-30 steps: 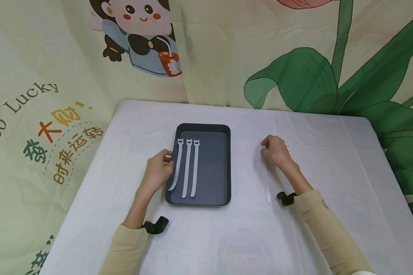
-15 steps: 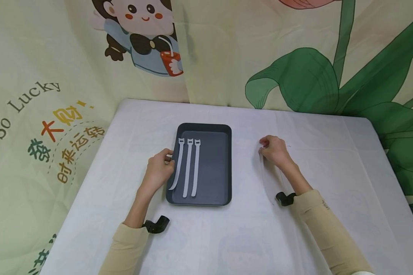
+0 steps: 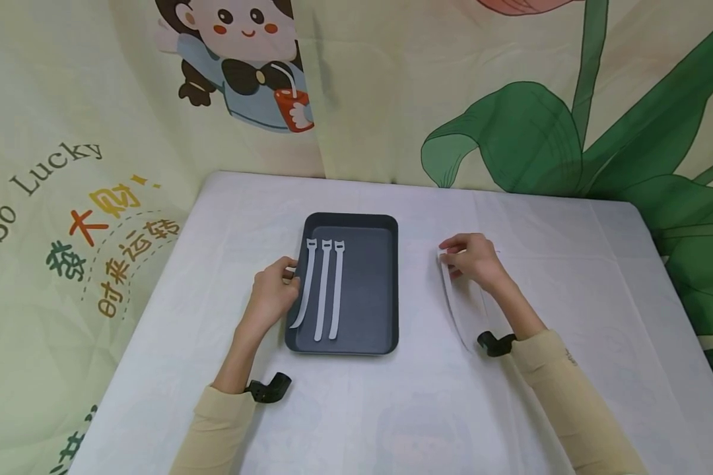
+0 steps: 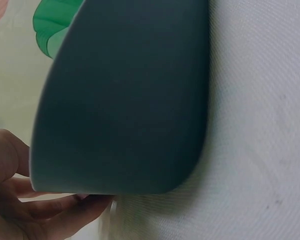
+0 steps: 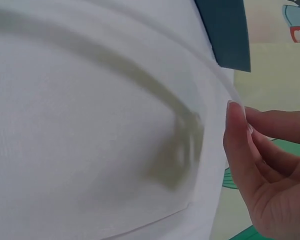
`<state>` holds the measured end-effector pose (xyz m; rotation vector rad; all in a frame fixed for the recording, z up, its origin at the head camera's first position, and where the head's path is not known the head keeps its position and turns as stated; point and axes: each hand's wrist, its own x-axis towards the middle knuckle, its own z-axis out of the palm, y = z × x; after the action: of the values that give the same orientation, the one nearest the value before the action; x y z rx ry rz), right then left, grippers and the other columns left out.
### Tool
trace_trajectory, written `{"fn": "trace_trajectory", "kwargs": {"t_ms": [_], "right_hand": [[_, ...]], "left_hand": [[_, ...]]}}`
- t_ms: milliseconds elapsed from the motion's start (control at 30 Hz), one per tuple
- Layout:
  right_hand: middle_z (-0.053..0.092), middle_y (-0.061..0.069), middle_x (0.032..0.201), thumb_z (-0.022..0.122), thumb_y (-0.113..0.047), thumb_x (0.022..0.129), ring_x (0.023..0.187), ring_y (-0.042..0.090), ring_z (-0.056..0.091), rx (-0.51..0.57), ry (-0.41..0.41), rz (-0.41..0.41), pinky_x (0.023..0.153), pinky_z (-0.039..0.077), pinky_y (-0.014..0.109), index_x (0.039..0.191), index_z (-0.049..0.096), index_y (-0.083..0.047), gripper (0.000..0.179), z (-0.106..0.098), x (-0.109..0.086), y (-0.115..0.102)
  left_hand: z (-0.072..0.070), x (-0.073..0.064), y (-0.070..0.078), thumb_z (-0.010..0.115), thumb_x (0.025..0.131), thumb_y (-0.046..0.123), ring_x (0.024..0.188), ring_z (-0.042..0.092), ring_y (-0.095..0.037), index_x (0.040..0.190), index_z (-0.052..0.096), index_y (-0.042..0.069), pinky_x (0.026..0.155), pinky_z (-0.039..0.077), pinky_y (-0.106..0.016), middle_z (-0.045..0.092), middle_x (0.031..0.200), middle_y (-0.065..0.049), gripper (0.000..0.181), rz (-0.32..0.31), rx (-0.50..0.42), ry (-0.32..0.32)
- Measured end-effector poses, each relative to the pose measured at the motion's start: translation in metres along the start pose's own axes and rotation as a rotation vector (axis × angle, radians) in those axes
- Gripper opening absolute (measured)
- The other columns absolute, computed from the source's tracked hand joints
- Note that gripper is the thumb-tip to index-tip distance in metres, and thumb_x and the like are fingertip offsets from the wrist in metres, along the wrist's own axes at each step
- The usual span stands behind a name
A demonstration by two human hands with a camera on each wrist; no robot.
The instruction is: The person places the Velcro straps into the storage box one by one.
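"Left hand (image 3: 269,295)?"
"Curled fingers pinch the left side of the tray (image 3: 370,290); a sudden tug could skew the 3 pale straps (image 3: 323,290) inside."
"And the right hand (image 3: 475,262)?"
"Pinching 1 loose strap (image 3: 446,282) near its end, right of the tray. It could slip or twist, since only fingertips hold it and its tail droops."

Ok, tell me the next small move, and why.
I'd probably carry the white strap left into the tray, to its bare right side: the right hand pinches the strap, and three similar straps lie toward the tray's left side.
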<state>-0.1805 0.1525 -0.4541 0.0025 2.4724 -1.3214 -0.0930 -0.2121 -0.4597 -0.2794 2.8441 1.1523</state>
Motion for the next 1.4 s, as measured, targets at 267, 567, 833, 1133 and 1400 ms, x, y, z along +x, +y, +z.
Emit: {"fn": "trace_trajectory", "kwargs": {"t_ms": [267, 567, 833, 1133, 1400], "right_hand": [[0.061, 0.019, 0.107, 0.072, -0.005, 0.095, 0.082, 0.026, 0.072, 0.062, -0.039, 0.005, 0.067, 0.061, 0.030, 0.126, 0.066, 0.004, 0.033, 0.001, -0.007, -0.011], [0.062, 0.018, 0.105, 0.070, -0.002, 0.095, 0.079, 0.022, 0.069, 0.156, -0.111, 0.008, 0.071, 0.062, 0.034, 0.123, 0.065, 0.008, 0.031, 0.004, -0.012, -0.017], [0.062, 0.017, 0.104, 0.070, -0.003, 0.095, 0.080, 0.023, 0.070, 0.203, -0.153, -0.003, 0.074, 0.063, 0.037, 0.123, 0.065, 0.008, 0.030, 0.007, -0.018, -0.025], [0.065, 0.018, 0.105, 0.068, 0.000, 0.095, 0.078, 0.023, 0.072, 0.300, -0.189, -0.065, 0.075, 0.063, 0.043, 0.122, 0.064, 0.012, 0.030, 0.007, -0.028, -0.040], [0.064, 0.014, 0.094, 0.074, -0.003, 0.092, 0.085, 0.037, 0.070, 0.327, -0.221, -0.147, 0.077, 0.061, 0.051, 0.118, 0.067, 0.009, 0.029, 0.006, -0.042, -0.059]], "left_hand": [[0.000, 0.000, -0.001, 0.054, 0.097, 0.005, 0.093, 0.073, -0.036, 0.132, 0.061, -0.005, 0.075, 0.058, -0.042, 0.071, 0.111, -0.030, 0.037, -0.006, -0.003, -0.003], [0.001, 0.000, -0.003, 0.054, 0.098, 0.004, 0.091, 0.072, -0.034, 0.132, 0.061, -0.005, 0.071, 0.058, -0.039, 0.071, 0.112, -0.030, 0.037, -0.009, -0.008, -0.016], [0.000, -0.002, -0.002, 0.054, 0.098, 0.005, 0.091, 0.072, -0.035, 0.131, 0.061, -0.005, 0.073, 0.058, -0.040, 0.071, 0.112, -0.030, 0.036, -0.005, -0.011, -0.009], [0.001, 0.000, -0.003, 0.054, 0.098, 0.005, 0.094, 0.073, -0.036, 0.132, 0.061, -0.005, 0.074, 0.059, -0.042, 0.071, 0.113, -0.030, 0.036, -0.010, -0.010, -0.011], [0.000, 0.000, -0.002, 0.055, 0.098, 0.005, 0.095, 0.073, -0.036, 0.131, 0.061, -0.004, 0.075, 0.058, -0.042, 0.071, 0.112, -0.029, 0.035, -0.004, -0.009, -0.004]]}}
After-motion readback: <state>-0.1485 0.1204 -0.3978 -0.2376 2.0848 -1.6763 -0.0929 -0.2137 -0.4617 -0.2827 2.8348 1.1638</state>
